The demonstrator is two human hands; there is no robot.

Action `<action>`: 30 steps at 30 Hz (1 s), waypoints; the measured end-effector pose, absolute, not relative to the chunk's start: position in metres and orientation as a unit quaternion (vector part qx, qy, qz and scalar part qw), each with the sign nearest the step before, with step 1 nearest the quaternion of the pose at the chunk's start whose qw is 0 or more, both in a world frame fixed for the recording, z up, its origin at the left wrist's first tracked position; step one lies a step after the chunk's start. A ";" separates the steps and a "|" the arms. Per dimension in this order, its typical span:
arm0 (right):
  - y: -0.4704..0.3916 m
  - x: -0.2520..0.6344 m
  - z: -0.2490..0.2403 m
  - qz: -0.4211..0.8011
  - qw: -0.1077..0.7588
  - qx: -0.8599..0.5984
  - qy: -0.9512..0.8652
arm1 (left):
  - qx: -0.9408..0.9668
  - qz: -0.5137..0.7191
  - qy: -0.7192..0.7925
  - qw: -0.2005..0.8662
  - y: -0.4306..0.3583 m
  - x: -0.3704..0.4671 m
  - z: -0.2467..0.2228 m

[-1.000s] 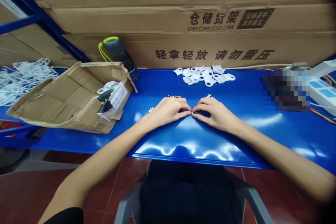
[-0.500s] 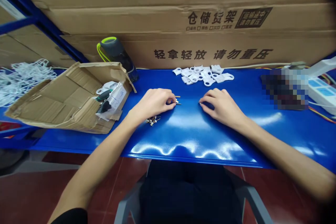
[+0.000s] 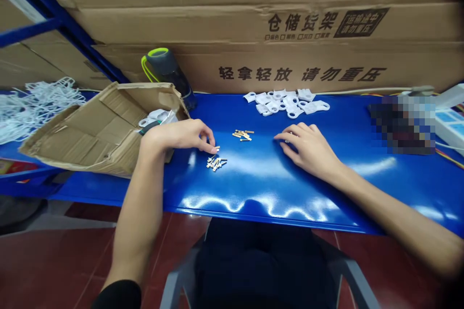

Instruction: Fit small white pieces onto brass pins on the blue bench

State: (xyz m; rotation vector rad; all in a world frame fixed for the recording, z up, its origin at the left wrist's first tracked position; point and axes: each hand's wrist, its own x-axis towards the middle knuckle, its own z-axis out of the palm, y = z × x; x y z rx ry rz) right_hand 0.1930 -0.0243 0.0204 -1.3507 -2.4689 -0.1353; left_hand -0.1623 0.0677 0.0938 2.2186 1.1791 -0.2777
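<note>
left hand [image 3: 197,136] pinches a small gold-and-white piece [image 3: 217,148] near a loose gold-and-white pile [image 3: 216,163]; right hand [image 3: 310,147] curls, its grip i cannot tell.

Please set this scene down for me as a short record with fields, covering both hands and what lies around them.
Left hand: fingertips at a small piece; grip unclear
Beside it: pile of small brass-and-white parts
Right hand: fingers curved, above the table; small bits show at the fingers, hold unclear
Between hands: loose brass-coloured strips
Back of table: white pieces with holes
Left side: open cardboard box, dark bottle behind it
Surface: blue table
</note>
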 end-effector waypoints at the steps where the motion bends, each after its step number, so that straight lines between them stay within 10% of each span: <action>1: -0.024 0.193 0.020 -0.046 0.161 -0.471 -0.866 | 0.831 -0.111 0.446 0.313 0.068 -0.165 0.093; 30: -0.025 0.184 0.018 0.034 0.198 -0.439 -0.876 | 0.882 0.139 0.338 0.296 0.031 -0.063 0.038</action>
